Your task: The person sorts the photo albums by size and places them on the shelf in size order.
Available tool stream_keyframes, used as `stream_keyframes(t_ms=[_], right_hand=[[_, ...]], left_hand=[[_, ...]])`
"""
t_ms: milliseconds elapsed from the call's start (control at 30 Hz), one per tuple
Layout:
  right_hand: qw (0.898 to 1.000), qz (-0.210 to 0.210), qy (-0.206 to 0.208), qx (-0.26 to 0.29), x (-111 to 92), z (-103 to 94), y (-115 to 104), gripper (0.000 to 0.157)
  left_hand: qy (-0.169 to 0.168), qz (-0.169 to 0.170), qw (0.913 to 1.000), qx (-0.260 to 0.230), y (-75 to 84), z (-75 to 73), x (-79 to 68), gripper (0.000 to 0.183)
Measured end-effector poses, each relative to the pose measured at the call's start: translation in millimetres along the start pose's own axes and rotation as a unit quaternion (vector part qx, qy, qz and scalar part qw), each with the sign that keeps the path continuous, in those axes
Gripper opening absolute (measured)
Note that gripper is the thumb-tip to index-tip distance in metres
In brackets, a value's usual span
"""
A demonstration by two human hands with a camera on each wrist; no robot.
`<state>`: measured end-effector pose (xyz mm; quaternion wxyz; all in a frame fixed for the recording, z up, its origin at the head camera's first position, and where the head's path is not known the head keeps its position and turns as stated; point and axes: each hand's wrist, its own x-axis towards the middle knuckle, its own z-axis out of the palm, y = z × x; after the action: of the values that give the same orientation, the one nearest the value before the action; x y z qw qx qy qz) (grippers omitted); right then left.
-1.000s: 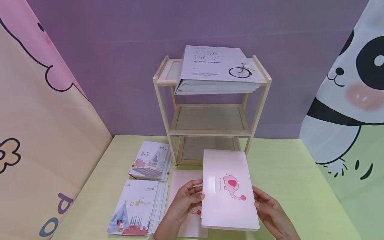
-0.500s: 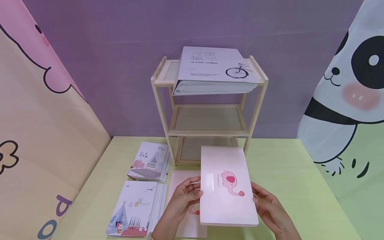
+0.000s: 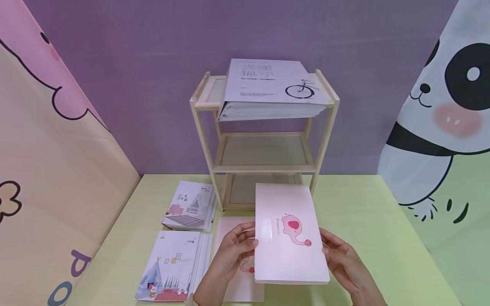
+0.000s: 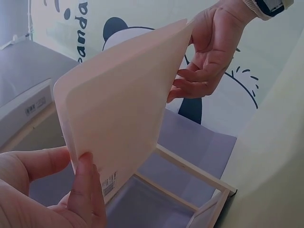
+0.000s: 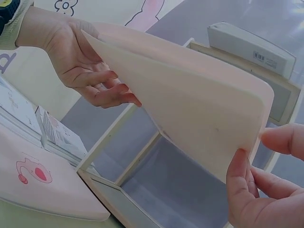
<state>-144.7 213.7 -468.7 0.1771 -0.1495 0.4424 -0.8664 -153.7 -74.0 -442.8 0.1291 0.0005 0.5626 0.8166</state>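
Both hands hold up a pink notebook (image 3: 287,259) with a pink elephant printed on its cover. My left hand (image 3: 233,250) pinches its left edge, thumb on the cover and fingers beneath. At the right edge, my right hand (image 3: 346,263) pinches it the same way. A barcode label (image 4: 109,184) shows on its underside in the left wrist view. Below and partly covered by it, a second pink notebook (image 3: 243,291) with the same elephant lies on the table. The held notebook overlaps the bottom level of a small wooden shelf (image 3: 266,169) in the head view.
On the shelf's top level lies a thick white album (image 3: 272,80) with a bicycle picture, overhanging the front. Two piles of illustrated books, a rear pile (image 3: 191,206) and a front pile (image 3: 168,267), sit at the left on the light green table (image 3: 367,221). Printed cloths hang at both sides.
The held pink notebook has risen slightly in the head view and moved a little left, along with the whole scene. Both hands keep the same hold on it.
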Motion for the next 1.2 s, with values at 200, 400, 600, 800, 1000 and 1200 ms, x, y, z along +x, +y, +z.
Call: stream_keyframes(t_ms=[200, 400, 600, 800, 1000, 1200], right_hand=[[1.0, 0.001, 0.002, -0.011, 4.2, 1.0, -3.8, 0.048], [1.0, -0.01, -0.016, -0.008, 8.6, 2.4, -8.3, 0.049], [1.0, -0.015, -0.017, -0.015, 12.0, 4.4, -11.9, 0.048], [1.0, -0.02, -0.015, -0.015, 15.3, 6.8, -17.0, 0.049], [0.999, -0.027, -0.027, -0.014, 19.3, 10.1, -23.6, 0.05], [0.999, -0.026, -0.033, -0.007, 24.2, 12.4, -29.3, 0.052]], left_hand=[[0.007, 0.001, 1.0, 0.002, 3.7, 0.4, 2.1, 0.048], [0.006, 0.007, 0.9999, 0.01, 8.9, 1.7, 3.9, 0.047], [0.008, 0.02, 0.9995, 0.024, 14.7, 3.8, 5.3, 0.049], [0.008, 0.023, 0.9994, 0.022, 19.3, 5.3, 5.7, 0.05], [0.01, 0.026, 0.9993, 0.024, 24.1, 6.3, 8.6, 0.05], [0.01, 0.033, 0.9992, 0.02, 27.9, 6.9, 11.7, 0.049]])
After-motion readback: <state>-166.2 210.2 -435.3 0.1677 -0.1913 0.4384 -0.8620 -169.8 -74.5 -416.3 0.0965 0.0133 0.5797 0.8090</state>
